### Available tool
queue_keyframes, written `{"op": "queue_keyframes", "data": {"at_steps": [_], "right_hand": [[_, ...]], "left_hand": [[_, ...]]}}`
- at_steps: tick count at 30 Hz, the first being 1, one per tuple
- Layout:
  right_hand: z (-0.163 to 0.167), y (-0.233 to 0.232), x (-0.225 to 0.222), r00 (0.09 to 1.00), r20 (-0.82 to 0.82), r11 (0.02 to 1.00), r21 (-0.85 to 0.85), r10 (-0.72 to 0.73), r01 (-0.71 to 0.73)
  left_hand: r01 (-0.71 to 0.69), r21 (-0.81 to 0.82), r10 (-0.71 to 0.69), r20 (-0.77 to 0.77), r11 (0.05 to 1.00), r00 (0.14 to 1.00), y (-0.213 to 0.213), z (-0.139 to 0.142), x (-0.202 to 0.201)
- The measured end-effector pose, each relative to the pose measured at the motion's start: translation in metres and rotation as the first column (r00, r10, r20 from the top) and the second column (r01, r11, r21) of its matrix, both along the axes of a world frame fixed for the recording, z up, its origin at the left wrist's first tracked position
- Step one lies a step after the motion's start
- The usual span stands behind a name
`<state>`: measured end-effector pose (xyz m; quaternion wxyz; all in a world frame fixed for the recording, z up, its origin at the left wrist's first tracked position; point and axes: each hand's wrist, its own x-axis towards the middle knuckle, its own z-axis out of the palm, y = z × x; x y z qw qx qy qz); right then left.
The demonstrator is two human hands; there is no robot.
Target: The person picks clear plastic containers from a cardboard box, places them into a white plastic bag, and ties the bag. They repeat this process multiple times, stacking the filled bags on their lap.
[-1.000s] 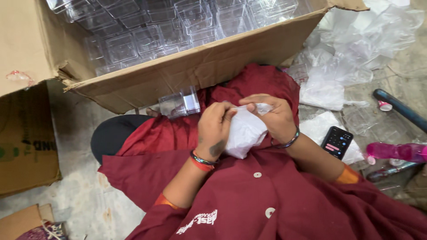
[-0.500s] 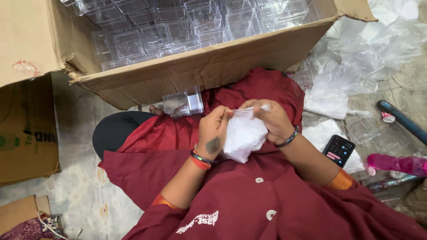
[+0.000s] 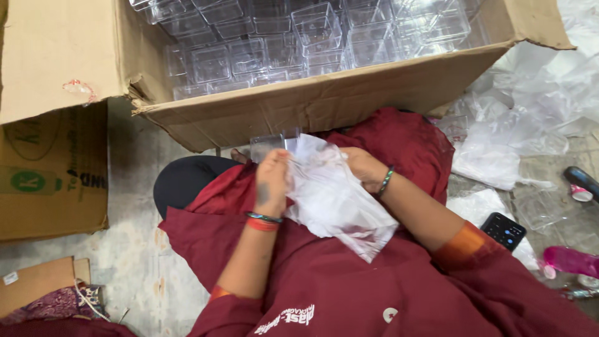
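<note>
A thin, crumpled, clear plastic bag (image 3: 337,203) is held over the lap between 2 hands. The left hand (image 3: 273,181) is closed on the bag's upper left edge, the fingers curled around the film. The right hand (image 3: 362,170) is partly hidden behind the bag's top; its fingers appear to be pinched on the film there, though the fingertips cannot be made out. The bag hangs down and to the right across the dark red cloth garment (image 3: 374,293), its lower corner lying on the lap.

Just above the hands, a small clear rigid plastic box (image 3: 269,145) is seen at the bag's top edge, between the hands and the large brown cardboard carton (image 3: 324,103). Whether the box is touched by either hand cannot be told. The carton lies open in front of the knees and is filled with many clear plastic boxes (image 3: 312,34) of the same kind.

To the right, on the floor, loose clear plastic bags (image 3: 518,137) are heaped, and a black handheld device with a small lit screen (image 3: 506,231) is lying beside the right forearm. A pink plastic bottle (image 3: 571,261) lies near the right edge. A flattened brown cardboard box (image 3: 50,175) rests on the left.
</note>
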<state>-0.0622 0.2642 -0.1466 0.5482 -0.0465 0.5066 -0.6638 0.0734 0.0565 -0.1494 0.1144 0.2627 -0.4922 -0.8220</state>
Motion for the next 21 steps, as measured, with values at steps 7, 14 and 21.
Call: {"op": "queue_keyframes", "data": {"at_steps": [7,14,21], "right_hand": [[0.009,-0.011,-0.001,0.877,0.303,0.758,-0.645,0.374,-0.100],[-0.028,-0.015,0.003,0.974,0.156,0.983,-0.112,0.161,-0.145],[-0.056,-0.056,-0.018,0.551,-0.827,0.949,0.254,0.114,0.185]], "left_hand": [[0.120,0.543,-0.114,-0.044,0.831,0.993,-0.021,-0.017,-0.005],[0.040,0.821,0.030,-0.070,0.570,0.997,-0.026,-0.021,-0.008],[-0.210,0.006,0.210,-0.026,0.978,0.977,-0.029,-0.042,-0.033]]}}
